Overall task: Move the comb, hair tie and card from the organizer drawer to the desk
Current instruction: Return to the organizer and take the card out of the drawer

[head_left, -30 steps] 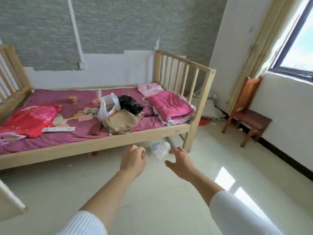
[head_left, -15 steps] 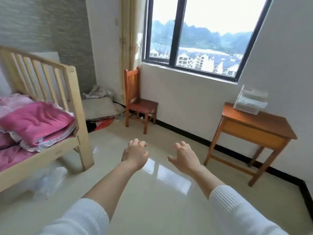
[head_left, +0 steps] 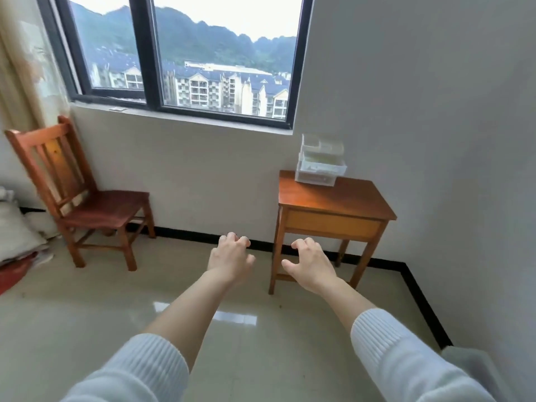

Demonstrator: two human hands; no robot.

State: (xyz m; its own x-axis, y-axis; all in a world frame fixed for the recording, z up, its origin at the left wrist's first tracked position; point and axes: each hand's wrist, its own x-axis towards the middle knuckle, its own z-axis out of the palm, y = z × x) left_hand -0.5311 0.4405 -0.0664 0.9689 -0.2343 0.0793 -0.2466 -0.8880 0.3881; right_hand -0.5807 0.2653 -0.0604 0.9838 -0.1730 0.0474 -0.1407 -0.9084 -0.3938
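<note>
A small wooden desk [head_left: 345, 202] stands against the wall under the window's right end. On its back edge sits a clear plastic organizer [head_left: 320, 163] with stacked drawers; what lies inside is too small to make out. The comb, hair tie and card are not visible. My left hand [head_left: 230, 258] and my right hand [head_left: 311, 262] are stretched out in front of me above the floor, well short of the desk. Both hold nothing, with fingers loosely curled and apart.
A wooden chair [head_left: 84, 198] stands at the left under the window [head_left: 179, 53]. Bundled bedding [head_left: 17, 236] lies on the floor at the far left. Glossy tiled floor [head_left: 145, 300] stretches between me and the desk. The right wall [head_left: 449, 140] runs close to the desk.
The view has swung right, from the bed to the window wall. The desk and organizer now stand ahead and nearer. Both hands stay held out, holding nothing.
</note>
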